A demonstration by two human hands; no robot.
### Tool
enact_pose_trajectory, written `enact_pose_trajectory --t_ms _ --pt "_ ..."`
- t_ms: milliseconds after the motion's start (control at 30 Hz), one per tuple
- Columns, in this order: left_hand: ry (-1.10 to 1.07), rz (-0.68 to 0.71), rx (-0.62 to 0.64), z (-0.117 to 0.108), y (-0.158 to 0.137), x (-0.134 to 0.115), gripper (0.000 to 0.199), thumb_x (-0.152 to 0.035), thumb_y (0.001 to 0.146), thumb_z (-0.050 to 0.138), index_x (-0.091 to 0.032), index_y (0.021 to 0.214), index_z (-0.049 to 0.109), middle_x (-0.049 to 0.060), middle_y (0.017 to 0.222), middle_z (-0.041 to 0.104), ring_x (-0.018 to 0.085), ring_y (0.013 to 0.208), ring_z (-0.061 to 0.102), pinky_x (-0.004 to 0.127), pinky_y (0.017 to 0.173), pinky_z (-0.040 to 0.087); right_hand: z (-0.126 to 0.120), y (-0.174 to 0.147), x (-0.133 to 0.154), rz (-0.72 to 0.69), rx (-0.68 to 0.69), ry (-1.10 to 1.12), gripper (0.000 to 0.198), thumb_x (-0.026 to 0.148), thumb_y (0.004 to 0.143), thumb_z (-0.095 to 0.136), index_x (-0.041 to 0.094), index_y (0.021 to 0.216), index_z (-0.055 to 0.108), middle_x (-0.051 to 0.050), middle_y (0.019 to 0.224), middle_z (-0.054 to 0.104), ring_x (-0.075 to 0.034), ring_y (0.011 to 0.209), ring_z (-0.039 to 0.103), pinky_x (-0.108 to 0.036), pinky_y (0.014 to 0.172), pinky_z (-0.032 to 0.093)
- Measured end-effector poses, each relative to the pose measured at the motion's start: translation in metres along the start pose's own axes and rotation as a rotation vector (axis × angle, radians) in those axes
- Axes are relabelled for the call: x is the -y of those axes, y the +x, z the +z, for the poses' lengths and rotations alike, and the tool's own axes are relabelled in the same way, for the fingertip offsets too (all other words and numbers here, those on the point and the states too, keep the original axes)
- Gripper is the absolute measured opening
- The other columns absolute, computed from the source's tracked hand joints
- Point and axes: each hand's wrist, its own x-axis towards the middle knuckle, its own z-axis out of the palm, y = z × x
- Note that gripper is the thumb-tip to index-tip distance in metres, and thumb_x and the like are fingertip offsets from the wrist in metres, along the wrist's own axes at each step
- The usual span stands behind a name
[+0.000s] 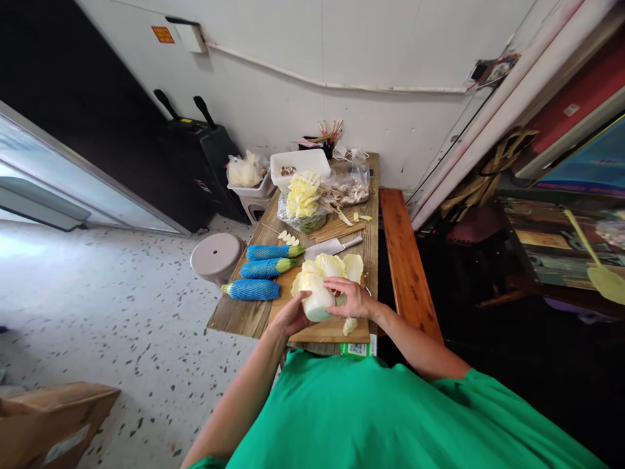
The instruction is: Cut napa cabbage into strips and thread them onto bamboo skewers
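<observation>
Over a wooden cutting board (319, 334) I hold a Chinese cabbage (316, 303), its pale base tilted toward me. My left hand (291, 316) grips it from the left and below. On its right side, my right hand (352, 298) has its fingers curled against it. Loose yellow-white cabbage leaves (353, 266) lie just beyond, and a small scrap (349, 326) rests near the board's right edge. Behind the leaves a cleaver (324, 248) lies flat, handle to the right. Three zucchini in blue foam nets (254, 290) lie to the left.
Farther back are bamboo skewers (336, 228), skewered slices (288, 238), a bag topped with cabbage leaves (303, 195), a bag of mushrooms (349, 187) and a white tub (299, 163). A stool (216, 255) stands left of the table, a wooden bench (407, 260) right.
</observation>
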Motion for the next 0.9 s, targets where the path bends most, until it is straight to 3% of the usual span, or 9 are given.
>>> enact_pose_trajectory --t_ms 300,367,467,600,800,900 --pt "-0.028 0.001 0.019 0.000 -0.008 0.005 0.058 -0.035 0.073 0.062 -0.015 0.123 0.041 0.013 0.096 0.065 0.025 0.081 0.063 0.038 0.068 0.050 -0.006 0.000 0.019 -0.117 -0.016 -0.074 0.059 0.020 0.062 0.061 0.019 0.120 0.052 -0.009 0.123 0.053 -0.025 0.112 0.049 -0.043 0.096 0.038" --pt "-0.052 0.024 0.021 -0.001 -0.008 0.005 0.060 -0.034 0.072 0.062 -0.016 0.124 0.039 0.014 0.098 0.064 0.025 0.083 0.063 0.038 0.069 0.050 -0.001 0.000 0.021 -0.082 -0.057 -0.123 0.062 0.015 0.063 0.058 0.019 0.123 0.049 -0.008 0.124 0.052 -0.025 0.114 0.047 -0.042 0.099 0.035" --pt "-0.076 0.095 0.014 0.000 -0.007 0.002 0.061 -0.029 0.071 0.063 -0.017 0.126 0.037 0.013 0.100 0.064 0.025 0.085 0.063 0.038 0.072 0.050 0.008 -0.002 0.018 0.077 -0.143 -0.182 0.064 0.009 0.064 0.053 0.019 0.127 0.046 -0.008 0.127 0.050 -0.024 0.117 0.044 -0.040 0.101 0.034" --pt "-0.087 0.098 0.039 -0.002 -0.010 -0.002 0.064 -0.023 0.069 0.063 -0.017 0.127 0.036 0.013 0.102 0.063 0.025 0.089 0.062 0.038 0.076 0.048 0.007 0.000 0.004 0.254 -0.178 -0.166 0.061 0.001 0.064 0.044 0.022 0.121 0.052 -0.005 0.115 0.060 -0.023 0.106 0.054 -0.038 0.093 0.041" --pt "-0.184 0.033 0.090 -0.020 -0.009 0.009 0.071 -0.038 0.067 0.063 -0.013 0.127 0.033 0.015 0.101 0.063 0.029 0.089 0.061 0.041 0.072 0.048 -0.010 0.016 -0.023 0.296 -0.125 -0.128 0.050 0.007 0.069 0.049 0.021 0.117 0.056 -0.006 0.101 0.066 -0.023 0.092 0.061 -0.036 0.085 0.045" --pt "-0.164 0.049 0.063 -0.022 -0.006 0.011 0.069 -0.033 0.067 0.063 -0.013 0.127 0.033 0.015 0.100 0.063 0.028 0.089 0.061 0.039 0.071 0.048 0.004 0.015 -0.027 0.279 -0.059 -0.090 0.065 0.016 0.068 0.059 0.023 0.130 0.042 -0.007 0.113 0.060 -0.021 0.089 0.061 -0.034 0.081 0.047"
